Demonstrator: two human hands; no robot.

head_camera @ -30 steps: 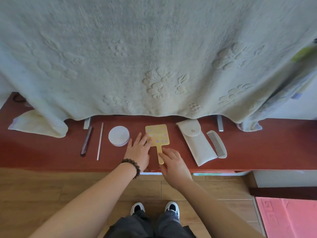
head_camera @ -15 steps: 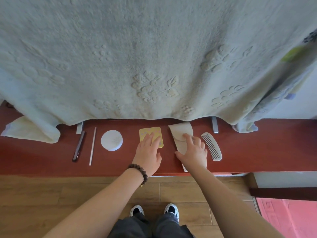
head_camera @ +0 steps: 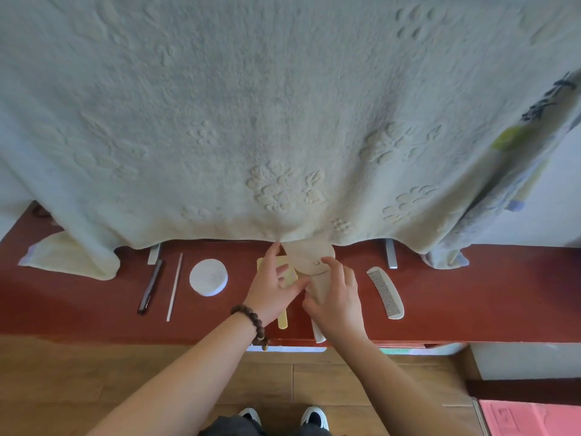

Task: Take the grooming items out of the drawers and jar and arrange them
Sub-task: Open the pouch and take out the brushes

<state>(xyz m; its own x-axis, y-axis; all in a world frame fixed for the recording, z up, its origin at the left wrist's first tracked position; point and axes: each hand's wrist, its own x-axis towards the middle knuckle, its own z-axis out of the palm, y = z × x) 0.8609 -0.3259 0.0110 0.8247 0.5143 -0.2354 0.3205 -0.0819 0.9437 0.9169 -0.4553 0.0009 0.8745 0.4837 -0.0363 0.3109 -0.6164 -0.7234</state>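
A row of grooming items lies on the red shelf [head_camera: 471, 294]. My left hand [head_camera: 272, 284] rests flat on the yellow hand mirror [head_camera: 283, 320], fingers straight, thumb reaching to the cream pouch [head_camera: 309, 258]. My right hand [head_camera: 336, 298] lies on top of that pouch, with its fingertips on the flap and its thumb at the pouch's left edge. The pouch lies close against the mirror and partly over it. A white comb [head_camera: 386, 292] is to the right of my hands. On the left are a round white pad [head_camera: 208, 277], a thin white stick [head_camera: 174, 286] and a dark pen-like tool [head_camera: 150, 286].
A big pale towel [head_camera: 283, 121] hangs down over the back of the shelf, its hem touching the pouch's top. A folded cloth [head_camera: 47, 256] lies at the far left. Two metal brackets [head_camera: 390, 254] stand at the back. Wooden floor and a pink mat [head_camera: 531, 418] are below.
My right hand has slid the pouch left, against the mirror. My left hand stayed on the mirror and its thumb now meets the pouch. The comb has not moved.
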